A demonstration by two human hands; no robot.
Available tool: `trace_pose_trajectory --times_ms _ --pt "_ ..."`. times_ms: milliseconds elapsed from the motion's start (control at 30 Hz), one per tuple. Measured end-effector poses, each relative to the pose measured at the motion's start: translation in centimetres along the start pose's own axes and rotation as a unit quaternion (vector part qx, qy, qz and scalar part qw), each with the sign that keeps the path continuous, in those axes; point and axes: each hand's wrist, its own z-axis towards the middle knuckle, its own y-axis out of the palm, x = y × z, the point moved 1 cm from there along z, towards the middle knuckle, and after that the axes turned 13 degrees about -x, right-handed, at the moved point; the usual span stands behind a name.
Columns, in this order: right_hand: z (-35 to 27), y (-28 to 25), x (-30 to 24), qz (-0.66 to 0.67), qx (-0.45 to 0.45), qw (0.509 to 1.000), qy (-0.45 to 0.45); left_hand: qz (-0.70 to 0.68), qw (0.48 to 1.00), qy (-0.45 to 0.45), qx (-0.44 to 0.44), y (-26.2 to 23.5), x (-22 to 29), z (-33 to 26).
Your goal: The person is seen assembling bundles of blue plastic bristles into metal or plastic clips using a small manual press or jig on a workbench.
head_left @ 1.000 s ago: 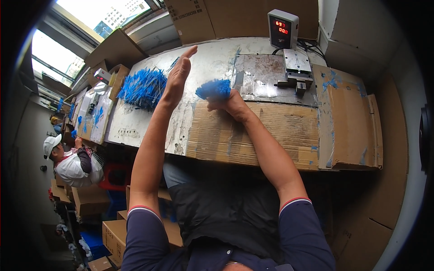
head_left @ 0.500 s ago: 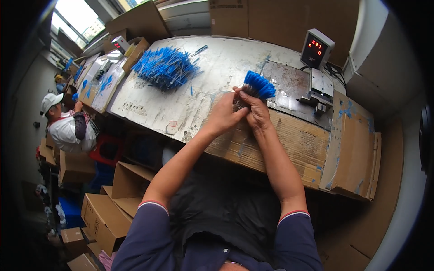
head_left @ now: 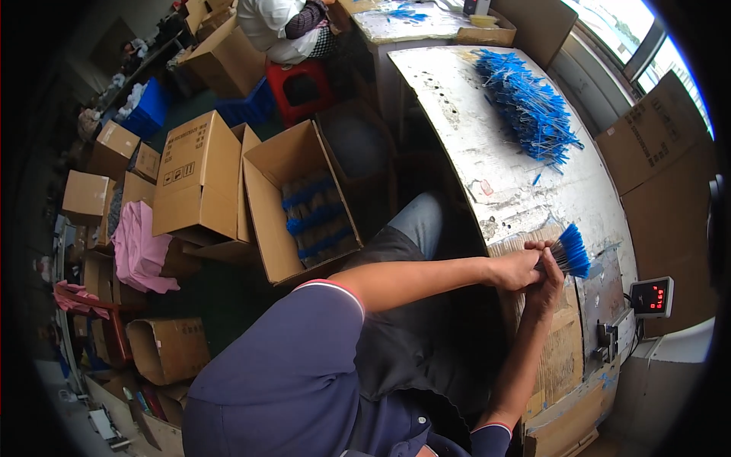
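Note:
A bundle of thin, clear-stemmed pieces with blue ends (head_left: 575, 252) fans out from between my hands above the worktable. My left hand (head_left: 518, 269) is closed round the stem end. My right hand (head_left: 550, 285) is wrapped round the same bundle, its fingers against the left ones. Most of the stems are hidden by the fingers. Farther up the white tabletop (head_left: 487, 152) lies a loose pile of the same blue pieces (head_left: 529, 110).
An open cardboard box (head_left: 263, 206) holding rows of blue-tipped bundles stands left of the table. A counter with a red display (head_left: 652, 297) and a metal fixture (head_left: 607, 343) are at the right. Beyond, a person in white (head_left: 282, 30) sits on a red stool (head_left: 298, 87).
My view has swung left toward the boxes on the floor, so the table now appears at the right. Both hands still grip the bundle.

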Motion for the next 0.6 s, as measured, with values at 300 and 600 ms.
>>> trace_pose_trajectory --times_ms 300,600 --pt "-2.9 12.5 8.5 0.058 -0.182 0.969 0.157 -0.266 0.961 -0.052 -0.051 -3.8 -1.2 -18.6" --pt "-4.7 17.6 14.2 -0.058 -0.135 0.945 0.294 -0.336 0.941 0.0 0.045 -3.8 -2.8 -26.9"
